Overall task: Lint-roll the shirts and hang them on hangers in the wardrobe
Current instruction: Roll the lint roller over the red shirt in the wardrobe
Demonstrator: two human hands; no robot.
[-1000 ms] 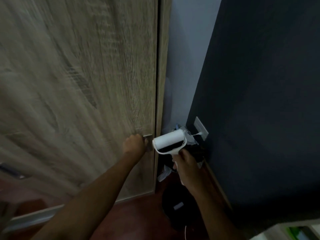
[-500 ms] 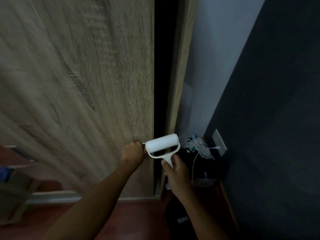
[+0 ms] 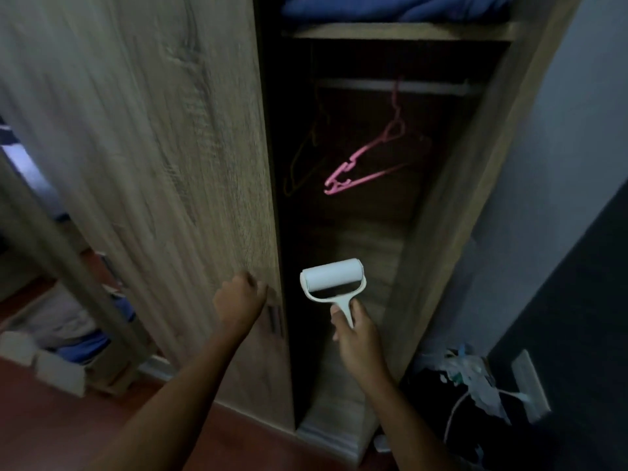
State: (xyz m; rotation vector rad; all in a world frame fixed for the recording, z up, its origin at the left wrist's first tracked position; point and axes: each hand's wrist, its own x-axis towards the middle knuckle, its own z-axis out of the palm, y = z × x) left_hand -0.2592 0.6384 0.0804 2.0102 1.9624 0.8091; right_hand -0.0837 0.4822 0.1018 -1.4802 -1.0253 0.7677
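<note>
The wooden wardrobe door (image 3: 163,164) stands slid to the left, and the dark inside shows. A pink hanger (image 3: 370,161) and a thin dark hanger (image 3: 306,158) hang empty from the rail (image 3: 435,87). My right hand (image 3: 356,341) grips the handle of a white lint roller (image 3: 331,278), held upright in front of the opening. My left hand (image 3: 239,302) is curled against the door face, just left of the door's small handle (image 3: 275,319). No shirt on a hanger is in view.
Folded blue fabric (image 3: 390,8) lies on the wardrobe's top shelf (image 3: 401,31). A wall socket (image 3: 530,385) with a white cable sits on the dark wall at right, above a pile of bags (image 3: 458,375) on the floor. At left are low boxes (image 3: 57,372) and clothes.
The door has slid left, from a narrow gap to a wide opening that shows the hangers. My left hand has come off the handle. The roller stays in my right hand.
</note>
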